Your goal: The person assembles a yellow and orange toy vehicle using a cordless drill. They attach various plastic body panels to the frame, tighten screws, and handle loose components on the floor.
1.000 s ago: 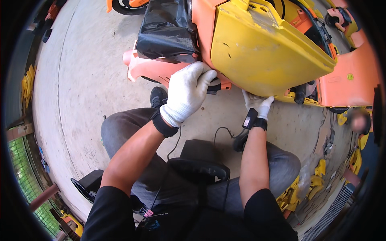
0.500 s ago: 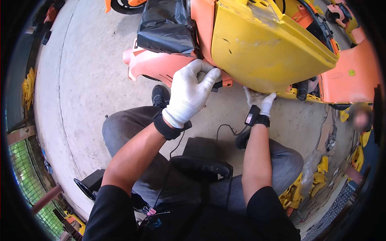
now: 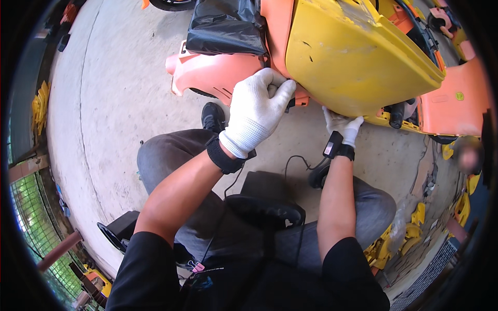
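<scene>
Left hand (image 3: 258, 110) pinched, any contents indiscernible, near black plastic sheeting (image 3: 225, 30). Yellow body panel (image 3: 358, 59) partly hides spread right hand (image 3: 343, 124).

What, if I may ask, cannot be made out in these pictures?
Head view: anything the left hand might be pinching, hidden by the hand itself.
Head view: part of the right hand, hidden by the yellow panel.
Head view: the upper-left wheel, cut off by the top edge.

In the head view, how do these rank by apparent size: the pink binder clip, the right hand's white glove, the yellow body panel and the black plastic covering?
Largest to smallest:
1. Yellow body panel
2. Black plastic covering
3. Right hand's white glove
4. Pink binder clip
</scene>
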Tool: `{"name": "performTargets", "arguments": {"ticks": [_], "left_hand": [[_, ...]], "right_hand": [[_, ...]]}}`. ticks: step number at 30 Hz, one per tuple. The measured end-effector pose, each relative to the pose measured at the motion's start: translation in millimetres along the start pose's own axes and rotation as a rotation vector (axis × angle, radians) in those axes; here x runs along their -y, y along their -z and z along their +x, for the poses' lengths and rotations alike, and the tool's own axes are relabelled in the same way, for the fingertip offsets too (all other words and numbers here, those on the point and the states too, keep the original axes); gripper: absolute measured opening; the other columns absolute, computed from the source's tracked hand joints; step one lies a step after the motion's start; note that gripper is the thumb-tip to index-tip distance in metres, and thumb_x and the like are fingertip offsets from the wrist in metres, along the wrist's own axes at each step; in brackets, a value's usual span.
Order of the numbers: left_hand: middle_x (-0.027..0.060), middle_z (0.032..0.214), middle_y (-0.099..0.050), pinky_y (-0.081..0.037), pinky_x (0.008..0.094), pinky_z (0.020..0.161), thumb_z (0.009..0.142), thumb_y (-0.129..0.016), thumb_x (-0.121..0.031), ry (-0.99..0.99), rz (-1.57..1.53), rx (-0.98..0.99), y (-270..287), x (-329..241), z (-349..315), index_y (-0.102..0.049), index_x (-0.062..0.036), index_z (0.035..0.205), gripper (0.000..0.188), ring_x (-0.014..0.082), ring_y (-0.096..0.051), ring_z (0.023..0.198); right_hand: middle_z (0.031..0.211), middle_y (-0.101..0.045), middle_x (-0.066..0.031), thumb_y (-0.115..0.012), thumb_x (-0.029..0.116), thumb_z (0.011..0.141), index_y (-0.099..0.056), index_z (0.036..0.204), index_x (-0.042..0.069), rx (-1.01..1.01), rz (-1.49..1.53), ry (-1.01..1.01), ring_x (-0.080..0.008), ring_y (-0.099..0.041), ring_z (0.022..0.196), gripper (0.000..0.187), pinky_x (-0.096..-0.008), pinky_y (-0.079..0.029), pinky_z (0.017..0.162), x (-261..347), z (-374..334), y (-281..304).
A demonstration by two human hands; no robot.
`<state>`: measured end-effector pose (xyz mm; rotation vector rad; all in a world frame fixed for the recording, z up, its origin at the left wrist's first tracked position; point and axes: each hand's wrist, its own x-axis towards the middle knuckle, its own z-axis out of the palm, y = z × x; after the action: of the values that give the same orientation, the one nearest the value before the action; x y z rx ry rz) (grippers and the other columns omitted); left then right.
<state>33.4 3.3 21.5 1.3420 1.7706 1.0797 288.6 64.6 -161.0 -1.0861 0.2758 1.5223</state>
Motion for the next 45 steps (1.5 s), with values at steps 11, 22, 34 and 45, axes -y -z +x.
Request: {"name": "performTargets", "arguments": {"ticks": [11,22,34,45], "left_hand": [[0.0055,0.065,-0.059,-0.045,0.0278,0.058,0.091,-0.068,-0.015,-0.092,-0.019,-0.009,2,11,2,-0.066,0.0045,0.089,0.02,0.0093,-0.05,0.059],[-0.0006,0.07,-0.057,-0.044,0.0261,0.061,0.096,-0.064,-0.021,0.061,-0.273,0.101,1,14,5,-0.066,0.0068,0.09,0.029,0.0077,-0.05,0.065],[0.0095,0.069,-0.062,-0.047,0.0298,0.061,0.091,-0.067,-0.015,-0.179,0.073,-0.034,-2,16,3,-0.066,0.002,0.089,0.017,0.0158,-0.057,0.062],[0.0048,0.065,-0.058,-0.044,0.0285,0.057,0.093,-0.066,-0.018,-0.094,-0.05,0.041,-1,19,8,-0.064,0.0036,0.088,0.022,0.0114,-0.053,0.059]], "right_hand": [[0.141,-0.04,-0.0186,-0.056,0.06,0.084,-0.034,0.139,0.003,0.011,0.064,-0.044,-0.0391,-0.04,0.131,0.082,-0.0637,-0.035,0.108,0,0,1],[0.143,-0.037,-0.019,-0.055,0.06,0.085,-0.034,0.138,0.003,0.029,0.046,-0.022,-0.0397,-0.038,0.132,0.081,-0.0643,-0.034,0.108,-1,-6,-3],[0.135,-0.046,-0.018,-0.054,0.058,0.084,-0.042,0.133,0.004,0.01,-0.016,0.013,-0.0389,-0.045,0.126,0.074,-0.0643,-0.038,0.105,-2,-8,-7],[0.129,-0.052,-0.0158,-0.052,0.06,0.085,-0.046,0.129,0.005,-0.001,-0.003,-0.013,-0.0374,-0.049,0.122,0.071,-0.063,-0.038,0.105,-1,-10,-8]]}}
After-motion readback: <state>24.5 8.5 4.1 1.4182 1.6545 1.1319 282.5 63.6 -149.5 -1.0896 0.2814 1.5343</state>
